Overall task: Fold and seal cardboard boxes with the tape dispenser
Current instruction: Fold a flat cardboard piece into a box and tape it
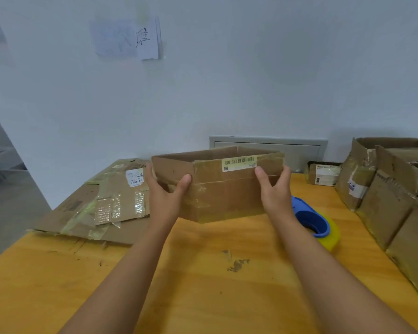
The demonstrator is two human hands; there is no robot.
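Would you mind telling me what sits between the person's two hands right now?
In the head view, the open cardboard box fills that stretch: the left hand grips its left end, the right hand its right end, holding it above the table.

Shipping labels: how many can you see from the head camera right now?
4. One on the held box, one on the flattened cardboard left, one on the small box by the wall, one on the big box right. Others may be hidden.
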